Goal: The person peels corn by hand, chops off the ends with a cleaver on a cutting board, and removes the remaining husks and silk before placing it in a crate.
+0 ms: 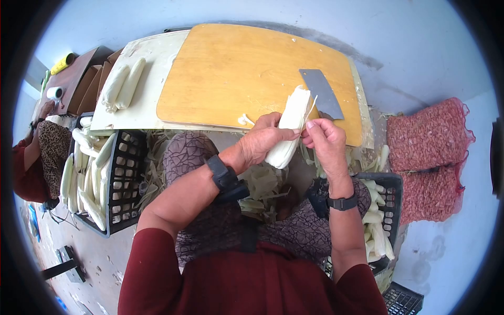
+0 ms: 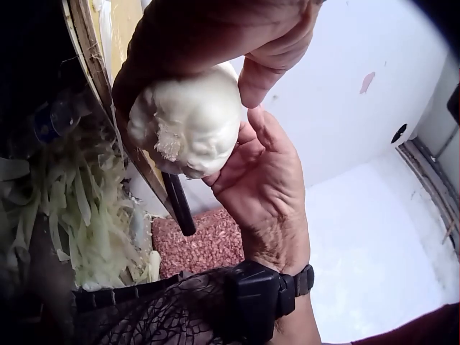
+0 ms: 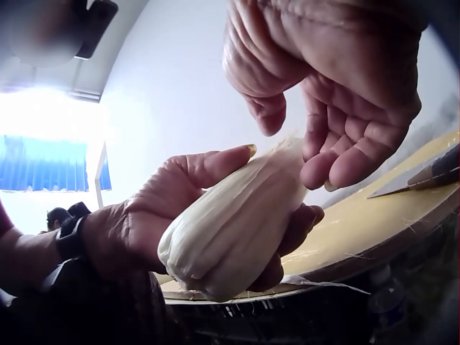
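My left hand (image 1: 261, 137) grips an ear of corn (image 1: 290, 126), its pale inner husk still on, above the near edge of the yellow board. The trimmed butt of the ear faces the camera in the left wrist view. Beside the ear is my right hand (image 1: 328, 137), fingers loosely bent at the husk. In the right wrist view a gap shows between the right thumb (image 3: 269, 118) and the fingers. A cleaver (image 1: 320, 92) lies on the board (image 1: 236, 68) just beyond.
Two pale ears (image 1: 123, 86) lie on the table left of the board. Crates of ears stand at left (image 1: 126, 178) and right (image 1: 391, 205). Stripped husks (image 2: 86, 201) heap below the table. Red mesh sacks (image 1: 428, 136) lie at right; another person (image 1: 31, 157) sits at far left.
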